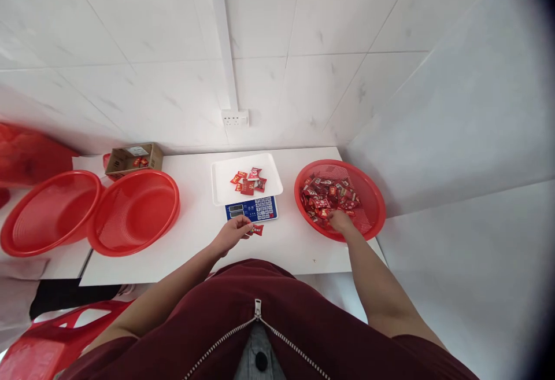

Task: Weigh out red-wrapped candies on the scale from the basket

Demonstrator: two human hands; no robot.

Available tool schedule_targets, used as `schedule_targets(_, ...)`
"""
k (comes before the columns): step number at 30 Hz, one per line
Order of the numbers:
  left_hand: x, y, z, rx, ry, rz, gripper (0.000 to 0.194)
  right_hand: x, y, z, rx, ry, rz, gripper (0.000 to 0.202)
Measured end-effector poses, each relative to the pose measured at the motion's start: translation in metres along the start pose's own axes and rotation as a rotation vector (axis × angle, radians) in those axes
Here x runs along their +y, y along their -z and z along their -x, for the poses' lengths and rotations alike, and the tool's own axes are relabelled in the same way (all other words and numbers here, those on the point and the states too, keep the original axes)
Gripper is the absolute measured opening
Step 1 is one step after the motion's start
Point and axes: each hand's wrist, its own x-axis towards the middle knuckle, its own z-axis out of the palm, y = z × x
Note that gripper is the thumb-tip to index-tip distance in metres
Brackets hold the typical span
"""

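My left hand [235,233] pinches a small red candy packet [258,229] just in front of the digital scale [250,209]. On the scale's white tray [221,180] lie several red wrapped candies [248,187]. My right hand [340,221] reaches into the red plastic basket [376,206] on the right, its fingers down among a heap of red wrapped candies [332,192]. Those fingertips are partly hidden, so what they hold, if anything, does not show.
Two red baskets [134,212] stand on the left of the white table [195,195]. Behind them is a cardboard box [135,161] with a few red packets. A red bag [30,154] sits at far left. A socket [235,118] is on the tiled wall.
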Motion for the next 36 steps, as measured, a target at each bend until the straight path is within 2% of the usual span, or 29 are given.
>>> schedule_targets(2,0.000,0.011,0.003,0.005,0.003,0.021,0.036,-0.021,0.004,0.007,0.013,-0.010,-0.068,0.017)
schedule_targets(4,-0.001,0.022,0.007,0.018,0.016,0.056,0.038,-0.051,-0.004,0.015,-0.008,-0.002,-0.285,0.024)
schedule_targets(6,-0.004,0.032,0.010,0.028,0.032,0.087,0.040,-0.088,-0.023,0.023,-0.131,-0.045,-0.755,0.022)
schedule_targets(7,-0.005,0.036,0.012,0.032,0.038,0.100,0.040,-0.107,-0.036,0.027,-0.199,-0.089,-0.897,0.019)
schedule_targets(11,-0.009,0.052,0.018,0.046,0.049,0.128,0.040,-0.174,-0.087,0.031,-0.287,-0.111,-0.928,0.015)
schedule_targets(13,-0.011,0.061,0.021,0.046,0.049,0.120,0.039,-0.197,-0.101,0.027,-0.289,-0.089,-0.932,0.019)
schedule_targets(15,-0.014,0.069,0.022,0.056,0.041,0.111,0.038,-0.210,-0.104,0.025,-0.273,-0.060,-0.918,0.025)
schedule_targets(18,-0.021,0.077,0.022,0.084,0.014,0.112,0.037,-0.214,-0.101,0.034,-0.260,-0.032,-0.856,0.033)
schedule_targets(20,-0.025,0.077,0.020,0.087,-0.006,0.109,0.037,-0.211,-0.101,0.051,-0.307,-0.022,-0.814,0.033)
schedule_targets(22,-0.028,0.073,0.017,0.080,-0.026,0.095,0.037,-0.206,-0.105,0.076,-0.463,0.005,-0.787,0.029)
schedule_targets(25,-0.029,0.064,0.012,0.065,-0.068,0.056,0.034,-0.200,-0.115,0.116,-0.856,0.140,-0.746,0.035)
schedule_targets(27,-0.028,0.057,0.009,0.050,-0.098,0.015,0.032,-0.198,-0.121,0.135,-1.006,0.228,-0.712,0.039)
schedule_targets(32,-0.024,0.052,0.007,0.006,-0.121,-0.098,0.028,-0.196,-0.126,0.149,-1.002,0.243,-0.680,0.044)
schedule_targets(34,-0.025,0.055,0.004,0.008,-0.107,-0.130,0.030,-0.194,-0.126,0.147,-0.975,0.180,-0.689,0.041)
schedule_targets(36,-0.027,0.060,-0.001,0.044,-0.095,-0.158,0.031,-0.188,-0.126,0.146,-0.887,0.087,-0.720,0.035)
